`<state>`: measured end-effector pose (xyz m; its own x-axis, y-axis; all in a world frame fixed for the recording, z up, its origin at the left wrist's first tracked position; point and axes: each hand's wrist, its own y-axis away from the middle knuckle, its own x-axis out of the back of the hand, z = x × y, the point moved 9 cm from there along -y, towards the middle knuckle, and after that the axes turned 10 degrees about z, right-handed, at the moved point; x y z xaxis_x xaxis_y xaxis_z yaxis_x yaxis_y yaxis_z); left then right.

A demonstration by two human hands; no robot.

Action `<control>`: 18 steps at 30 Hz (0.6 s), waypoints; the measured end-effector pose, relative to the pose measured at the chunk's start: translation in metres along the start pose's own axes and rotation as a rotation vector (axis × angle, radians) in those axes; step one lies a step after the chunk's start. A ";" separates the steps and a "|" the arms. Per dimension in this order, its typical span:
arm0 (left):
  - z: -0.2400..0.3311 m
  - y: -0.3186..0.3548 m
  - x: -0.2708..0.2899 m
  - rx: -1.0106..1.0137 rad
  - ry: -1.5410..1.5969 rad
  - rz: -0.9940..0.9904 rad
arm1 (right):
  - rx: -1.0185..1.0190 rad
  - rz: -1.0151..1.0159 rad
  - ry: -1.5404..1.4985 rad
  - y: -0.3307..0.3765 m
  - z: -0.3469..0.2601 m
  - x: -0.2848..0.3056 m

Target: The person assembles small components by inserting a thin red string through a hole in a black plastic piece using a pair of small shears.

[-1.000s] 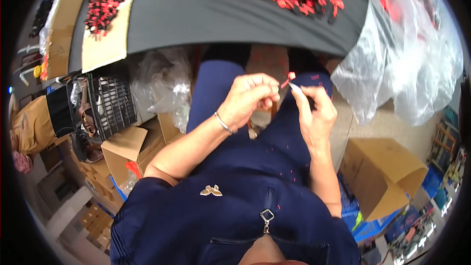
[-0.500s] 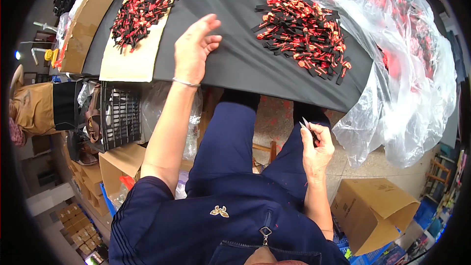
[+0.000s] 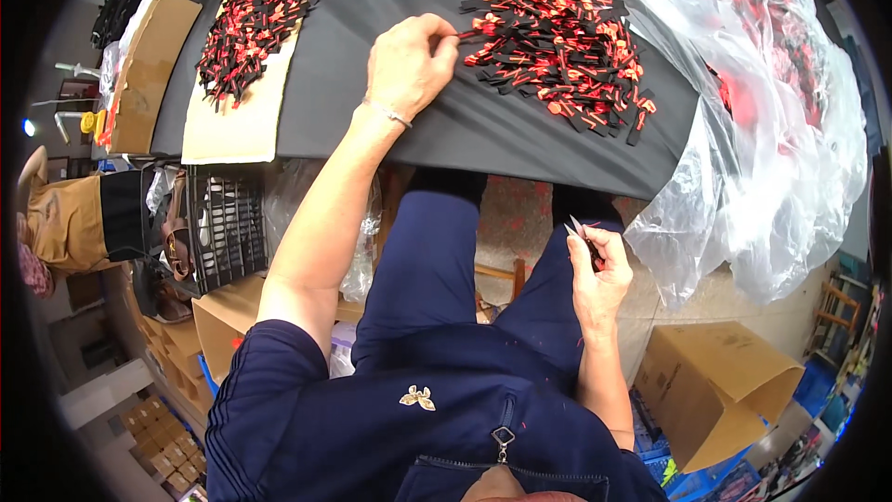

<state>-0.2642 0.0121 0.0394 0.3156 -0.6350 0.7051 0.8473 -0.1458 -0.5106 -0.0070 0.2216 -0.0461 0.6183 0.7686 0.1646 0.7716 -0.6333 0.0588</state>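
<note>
My left hand (image 3: 414,61) is at the left edge of a pile of small black and red fabric pieces (image 3: 562,52) on the black-covered table (image 3: 372,0). Its thumb and index finger pinch one fabric piece (image 3: 466,35) by its end. Low over my right thigh, my right hand (image 3: 599,274) is closed around small scissors (image 3: 578,227), whose pointed blades stick out apart past the thumb. The rest of the scissors is mostly hidden in the palm. A second heap of similar pieces (image 3: 255,28) lies on a yellowish board (image 3: 232,137) at the left of the table.
A clear plastic bag (image 3: 706,195) with red pieces inside drapes over the table's right side. An open cardboard box (image 3: 711,391) stands on the floor at lower right. A black basket (image 3: 226,223) is left of my legs. Another person (image 3: 70,214) is at the far left.
My left hand has moved right to the right-hand pile, and its fingers have closed on a fabric piece. My right hand stays nearly in place with the scissors.
</note>
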 end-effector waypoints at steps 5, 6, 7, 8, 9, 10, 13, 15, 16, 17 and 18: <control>-0.012 0.030 0.008 0.500 0.562 -0.120 | 0.018 0.053 0.003 0.001 -0.008 0.011; -0.004 0.038 0.013 0.500 0.569 -0.130 | 0.014 0.063 0.009 0.001 -0.011 0.012; 0.004 0.053 0.005 0.606 0.764 -0.236 | 0.035 0.073 -0.018 0.001 -0.017 0.012; 0.016 0.070 -0.001 0.715 0.957 -0.346 | 0.051 0.082 -0.043 0.004 -0.024 0.013; 0.028 0.089 -0.003 0.824 1.042 -0.431 | 0.072 0.076 -0.065 0.006 -0.032 0.013; 0.041 0.102 -0.006 0.851 1.105 -0.506 | 0.094 0.092 -0.085 0.009 -0.040 0.013; 0.073 0.135 -0.007 0.861 1.125 -0.644 | 0.294 0.116 0.013 0.019 -0.066 0.015; 0.088 0.151 -0.010 0.843 1.125 -0.708 | 0.519 0.165 0.131 0.025 -0.084 0.017; 0.095 0.158 -0.010 0.847 1.112 -0.726 | 0.638 0.180 0.195 0.031 -0.097 0.018; 0.097 0.162 -0.010 0.855 1.114 -0.731 | 0.632 0.178 0.203 0.031 -0.100 0.019; 0.101 0.165 -0.010 0.821 1.108 -0.747 | 0.690 0.192 0.272 0.035 -0.106 0.020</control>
<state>-0.0842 0.0709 -0.0027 -0.4114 -0.8844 -0.2204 0.7711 -0.4667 0.4331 0.0163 0.2053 0.0639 0.7614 0.5449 0.3513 0.6278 -0.4847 -0.6090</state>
